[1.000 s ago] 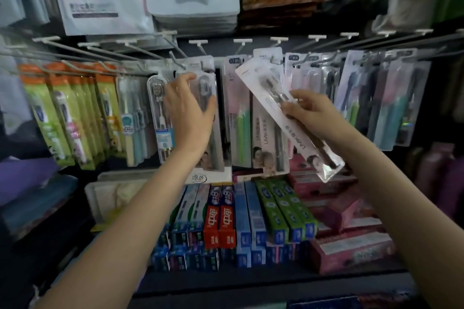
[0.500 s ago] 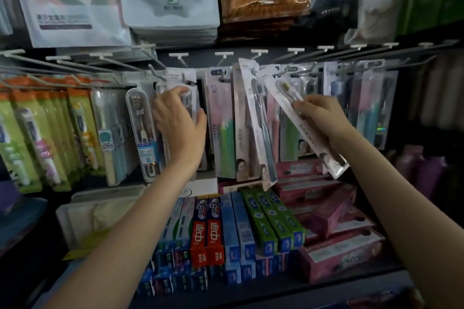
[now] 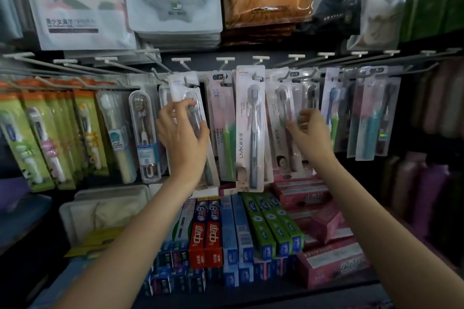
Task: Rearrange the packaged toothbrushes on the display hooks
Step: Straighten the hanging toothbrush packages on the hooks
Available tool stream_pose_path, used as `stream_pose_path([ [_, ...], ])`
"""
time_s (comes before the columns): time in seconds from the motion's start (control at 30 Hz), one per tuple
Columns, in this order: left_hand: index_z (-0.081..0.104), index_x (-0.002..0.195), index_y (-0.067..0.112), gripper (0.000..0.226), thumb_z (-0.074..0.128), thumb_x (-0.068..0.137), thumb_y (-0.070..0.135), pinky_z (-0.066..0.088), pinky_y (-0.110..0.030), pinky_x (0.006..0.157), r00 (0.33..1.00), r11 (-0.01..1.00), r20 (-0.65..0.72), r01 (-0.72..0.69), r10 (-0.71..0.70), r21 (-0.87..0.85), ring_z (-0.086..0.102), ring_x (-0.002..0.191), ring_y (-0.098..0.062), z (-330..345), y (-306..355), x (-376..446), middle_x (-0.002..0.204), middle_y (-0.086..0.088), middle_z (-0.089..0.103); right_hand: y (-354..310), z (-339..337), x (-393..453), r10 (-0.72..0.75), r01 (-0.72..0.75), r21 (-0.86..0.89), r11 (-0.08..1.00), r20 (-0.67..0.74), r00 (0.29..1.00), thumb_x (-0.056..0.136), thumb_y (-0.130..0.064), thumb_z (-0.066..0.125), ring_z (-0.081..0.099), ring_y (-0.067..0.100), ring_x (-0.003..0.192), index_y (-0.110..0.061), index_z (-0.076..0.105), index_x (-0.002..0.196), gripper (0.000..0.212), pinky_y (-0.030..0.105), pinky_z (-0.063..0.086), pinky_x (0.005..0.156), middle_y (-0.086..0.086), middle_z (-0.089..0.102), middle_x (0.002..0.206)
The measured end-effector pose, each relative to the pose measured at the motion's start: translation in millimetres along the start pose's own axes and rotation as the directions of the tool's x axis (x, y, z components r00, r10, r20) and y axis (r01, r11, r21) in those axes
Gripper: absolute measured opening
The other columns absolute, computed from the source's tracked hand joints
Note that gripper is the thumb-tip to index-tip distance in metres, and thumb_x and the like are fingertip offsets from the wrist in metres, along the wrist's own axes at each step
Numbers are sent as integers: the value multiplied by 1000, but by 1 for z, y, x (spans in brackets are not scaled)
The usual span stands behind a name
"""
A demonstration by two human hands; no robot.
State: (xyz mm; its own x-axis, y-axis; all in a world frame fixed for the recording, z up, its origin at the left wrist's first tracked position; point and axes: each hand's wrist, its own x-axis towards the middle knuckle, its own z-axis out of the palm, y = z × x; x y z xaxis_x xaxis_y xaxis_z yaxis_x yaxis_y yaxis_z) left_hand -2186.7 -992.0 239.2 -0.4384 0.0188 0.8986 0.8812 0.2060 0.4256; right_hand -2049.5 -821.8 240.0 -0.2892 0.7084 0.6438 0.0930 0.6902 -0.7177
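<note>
Toothbrush pack (image 3: 283,118) now hangs; right hand (image 3: 312,134) released, left hand (image 3: 182,138) grasping another pack (image 3: 187,98).

Shop, hooks (image 3: 227,59) of packaged toothbrushes (image 3: 251,130), boxed toothpaste (image 3: 205,233)

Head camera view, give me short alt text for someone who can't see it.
A person's left hand grips a clear toothbrush pack hanging on a display hook, while the right hand touches another pack further right. More toothbrush packs hang alongside, above stacked toothpaste boxes.

Dim shop shelving (image 3: 288,295), dark back panel (image 3: 200,64)
</note>
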Motion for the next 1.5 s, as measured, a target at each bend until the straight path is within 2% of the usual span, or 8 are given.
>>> stream_pose_path([
  [0.17,50,117,13,37,62,83,10,23,-23,96,999,998,1,43,-43,-37,36,120,-22,3,-6,-3,127,-12,40,-28,7,-20,-282,282,-8,959,-14,959,86,-32,62,46,13,105,-7,41,125,51,21,39,89,4,44,119],
  [0.3,50,119,12,38,62,83,9,23,-22,94,999,999,10,31,-31,-33,36,119,-22,4,-2,-7,128,-13,41,-37,19,-24,-243,240,47,970,92,966,78,-38,71,49,14,99,-12,35,130,68,26,46,85,4,45,116],
  [0.7,49,117,13,38,61,81,4,26,-20,98,998,996,7,-63,63,-62,36,114,-14,3,-16,-7,122,-13,45,-23,1,-12,-197,125,249,960,290,937,85,-16,64,40,8,67,-31,37,136,60,15,40,65,-8,37,74],
  [0.9,45,116,17,35,52,82,13,38,-37,101,991,982,25,-126,130,-142,42,115,-21,11,-8,-7,119,-12,44,-27,-7,0,-229,183,151,971,400,887,87,-18,62,55,40,97,-51,39,124,55,51,51,84,28,53,110],
  [1.13,60,117,11,32,51,87,15,37,-36,105,924,941,206,-290,323,-174,45,117,-19,21,0,-19,122,-7,51,-31,-10,0,-305,300,66,952,331,893,89,-11,57,43,13,71,-33,35,135,55,25,40,69,0,45,75],
  [1.33,56,126,18,39,60,88,10,37,-30,104,891,935,344,-200,297,-292,41,123,-18,40,15,-23,138,-6,33,-37,-20,-12,-267,145,350,925,331,905,90,2,52,59,13,75,-37,45,125,53,30,51,75,-10,61,76],
  [1.43,56,125,16,39,58,88,6,35,-8,95,914,932,328,-121,240,-342,44,102,-1,45,20,-18,135,-5,32,-26,-31,-15,-143,41,375,926,247,958,88,6,50,56,23,77,-34,52,121,52,31,49,73,7,60,81],
  [1.5,55,125,16,39,58,88,4,42,-10,89,915,930,330,-111,234,-351,49,85,-2,46,21,-16,130,-5,36,-19,-36,-16,-71,-19,312,950,276,959,87,5,51,54,24,74,-34,57,118,50,31,47,71,8,56,76],
])
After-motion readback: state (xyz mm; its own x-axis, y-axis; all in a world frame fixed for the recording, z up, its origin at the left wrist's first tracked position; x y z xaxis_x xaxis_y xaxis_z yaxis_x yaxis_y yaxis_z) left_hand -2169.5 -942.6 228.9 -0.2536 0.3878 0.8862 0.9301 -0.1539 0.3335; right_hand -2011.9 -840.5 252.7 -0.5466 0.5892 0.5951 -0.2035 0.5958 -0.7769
